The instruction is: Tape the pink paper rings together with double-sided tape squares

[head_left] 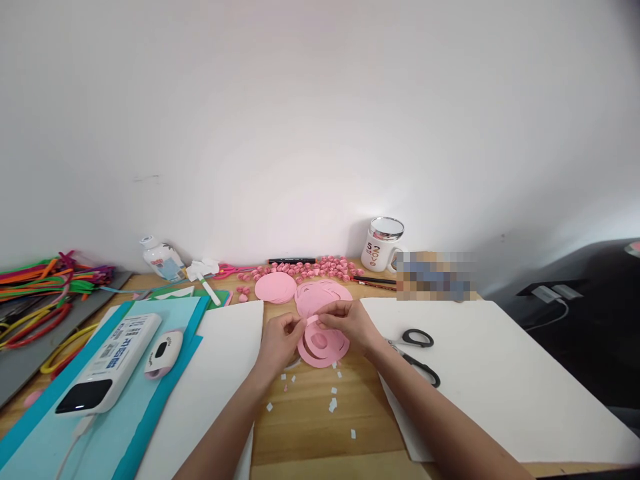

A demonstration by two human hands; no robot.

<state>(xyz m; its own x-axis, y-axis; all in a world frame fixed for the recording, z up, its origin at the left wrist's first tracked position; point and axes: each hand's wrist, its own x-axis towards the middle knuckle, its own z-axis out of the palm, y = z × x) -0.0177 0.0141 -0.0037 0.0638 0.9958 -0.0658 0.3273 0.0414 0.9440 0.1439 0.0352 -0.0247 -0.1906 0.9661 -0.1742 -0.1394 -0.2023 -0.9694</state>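
Note:
Above the middle of the wooden table, my left hand [281,341] and my right hand [351,324] are close together, fingertips pinched. Between them is a small light pink paper strip [313,320], an end at each hand. Just below it lies a pink paper piece with curved cut-outs [326,361]. Behind the hands are more pink cut paper rings [320,293] and a stack of pink paper circles [275,287]. Black-handled scissors [419,339] rest right of my right hand, the blades partly hidden by my forearm.
Many crumpled pink paper balls [333,268] lie along the wall near a white mug [381,248]. White sheets [480,373] flank the work spot. At left are a power bank [113,360], a white bottle [163,257] and colourful pipe cleaners [55,283]. Small paper scraps [333,405] dot the wood.

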